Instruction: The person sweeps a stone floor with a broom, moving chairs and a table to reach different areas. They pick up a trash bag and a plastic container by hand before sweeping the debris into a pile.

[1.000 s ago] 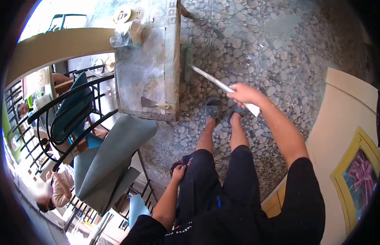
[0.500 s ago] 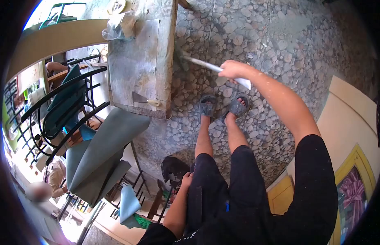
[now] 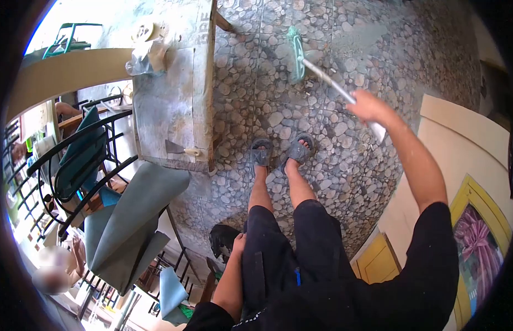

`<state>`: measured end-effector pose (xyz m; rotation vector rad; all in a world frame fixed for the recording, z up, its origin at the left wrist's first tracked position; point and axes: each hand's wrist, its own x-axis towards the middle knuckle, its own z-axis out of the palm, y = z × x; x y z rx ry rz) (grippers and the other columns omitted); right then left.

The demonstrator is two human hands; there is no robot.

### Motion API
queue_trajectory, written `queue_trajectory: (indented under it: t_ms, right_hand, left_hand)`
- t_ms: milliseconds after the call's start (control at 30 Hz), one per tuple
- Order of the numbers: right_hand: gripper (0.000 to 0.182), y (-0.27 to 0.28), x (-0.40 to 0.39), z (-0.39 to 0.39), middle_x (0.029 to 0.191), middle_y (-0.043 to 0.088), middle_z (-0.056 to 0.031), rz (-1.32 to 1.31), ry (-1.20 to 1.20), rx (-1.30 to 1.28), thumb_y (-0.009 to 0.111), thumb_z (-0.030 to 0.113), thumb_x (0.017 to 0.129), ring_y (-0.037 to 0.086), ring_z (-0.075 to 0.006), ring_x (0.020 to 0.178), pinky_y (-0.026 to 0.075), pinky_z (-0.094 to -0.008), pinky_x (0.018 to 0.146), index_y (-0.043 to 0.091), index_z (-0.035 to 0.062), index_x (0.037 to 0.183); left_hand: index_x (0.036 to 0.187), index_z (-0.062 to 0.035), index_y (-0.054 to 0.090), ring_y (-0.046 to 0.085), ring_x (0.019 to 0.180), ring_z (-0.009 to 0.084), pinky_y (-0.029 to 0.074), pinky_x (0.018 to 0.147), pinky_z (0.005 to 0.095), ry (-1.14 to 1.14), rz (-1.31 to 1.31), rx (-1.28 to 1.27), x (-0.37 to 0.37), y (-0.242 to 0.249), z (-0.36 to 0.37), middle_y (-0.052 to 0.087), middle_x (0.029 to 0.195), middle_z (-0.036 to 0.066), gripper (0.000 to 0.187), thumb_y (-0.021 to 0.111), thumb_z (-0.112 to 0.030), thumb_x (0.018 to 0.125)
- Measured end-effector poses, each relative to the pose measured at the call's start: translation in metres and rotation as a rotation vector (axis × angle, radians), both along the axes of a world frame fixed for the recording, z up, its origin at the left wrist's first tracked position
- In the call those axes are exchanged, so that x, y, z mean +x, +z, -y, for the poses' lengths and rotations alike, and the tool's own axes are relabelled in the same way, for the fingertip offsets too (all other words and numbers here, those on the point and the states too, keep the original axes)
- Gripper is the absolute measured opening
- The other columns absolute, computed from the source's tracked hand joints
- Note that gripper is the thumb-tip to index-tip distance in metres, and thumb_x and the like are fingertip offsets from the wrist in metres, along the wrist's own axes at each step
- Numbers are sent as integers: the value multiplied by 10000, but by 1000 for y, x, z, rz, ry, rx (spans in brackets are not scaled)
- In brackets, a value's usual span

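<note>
My right hand [image 3: 369,106] is closed around the pale handle of a broom [image 3: 332,83]. Its long green head [image 3: 297,54] lies on the pebble-patterned floor, beyond my feet and to the right of the worn table [image 3: 174,105]. The end of the handle sticks out below my fist. Down at my side, my left hand [image 3: 240,244] rests against my thigh, its fingers mostly hidden. Close beside that hand, lower down, is a black object [image 3: 222,240]. Small pale bits of debris lie near the broom head.
A scraper [image 3: 182,149] and a clear plastic bag [image 3: 149,59] lie on the table. Grey-green sheets [image 3: 138,212] hang at the left, by black metal frames [image 3: 96,160]. Another person [image 3: 77,256] is at lower left. A cream wall [image 3: 460,132] bounds the right side.
The broom head has come out from beside the table's edge and moved right across the floor. My right hand has moved right with the handle. The view has shifted slightly.
</note>
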<state>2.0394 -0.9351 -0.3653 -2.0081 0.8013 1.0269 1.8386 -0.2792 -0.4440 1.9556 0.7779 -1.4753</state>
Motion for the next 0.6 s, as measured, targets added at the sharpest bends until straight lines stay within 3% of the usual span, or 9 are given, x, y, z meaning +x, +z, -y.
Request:
queue_trajectory:
  t_ms: [67, 133, 233, 333, 433, 500, 567, 600]
  right_hand:
    - [285, 13, -26, -18, 556, 545, -101, -33, -93, 91, 473, 187, 789, 527, -162, 413, 452, -295, 393, 488, -42, 958]
    - [304, 14, -44, -38, 574, 541, -90, -87, -135, 199, 472, 208, 799, 522, -147, 422, 442, -280, 387, 482, -34, 982]
    - [310, -25, -65, -56, 549, 534, -91, -111, -109, 347, 476, 218, 797, 521, -157, 416, 435, -294, 388, 493, -43, 964]
    - [305, -77, -72, -64, 493, 481, -57, -147, 28, 491, 503, 216, 789, 474, -140, 370, 399, -294, 352, 499, -21, 981]
    - [271, -102, -67, -46, 506, 501, -67, -195, 227, 349, 504, 214, 774, 484, -144, 381, 409, -305, 364, 547, -31, 882]
    - [274, -88, -58, -17, 513, 511, -70, -229, 182, 332, 502, 221, 774, 494, -146, 389, 412, -301, 369, 552, -21, 892]
    - [352, -84, -55, 10, 528, 582, -77, -185, 299, 200, 471, 318, 761, 568, -184, 468, 459, -328, 538, 603, 10, 654]
    - [332, -71, -49, 24, 522, 579, -76, -181, 330, 142, 475, 301, 753, 571, -188, 476, 460, -329, 542, 605, 13, 651]
  left_hand:
    - [910, 43, 544, 547, 738, 164, 417, 666, 284, 20, 18, -43, 11, 1, 7, 585, 782, 133, 330, 492, -259, 787]
    - [1052, 39, 490, 545, 826, 184, 418, 727, 277, -221, -48, 115, 26, 13, 25, 577, 922, 112, 388, 470, -274, 824]
    - [1106, 48, 451, 532, 899, 217, 402, 778, 297, -297, -90, 192, 51, 40, 63, 557, 996, 145, 441, 473, -287, 819]
    - [1082, 51, 469, 526, 906, 223, 402, 774, 308, -267, -97, 174, 50, 37, 60, 556, 990, 151, 426, 476, -281, 815]
    - [1048, 47, 495, 533, 884, 210, 406, 753, 295, -259, -30, 158, 41, 29, 47, 568, 952, 142, 396, 479, -271, 812]
    - [992, 51, 518, 548, 834, 202, 413, 728, 294, -207, 9, 138, 24, 9, 23, 582, 891, 149, 380, 490, -275, 797]
    - [927, 50, 545, 563, 782, 198, 418, 698, 292, -233, 85, 124, 23, 13, 34, 596, 824, 152, 359, 494, -275, 784]
    - [927, 50, 545, 563, 782, 198, 418, 698, 292, -228, 89, 120, 17, 6, 29, 596, 824, 152, 359, 494, -275, 784]
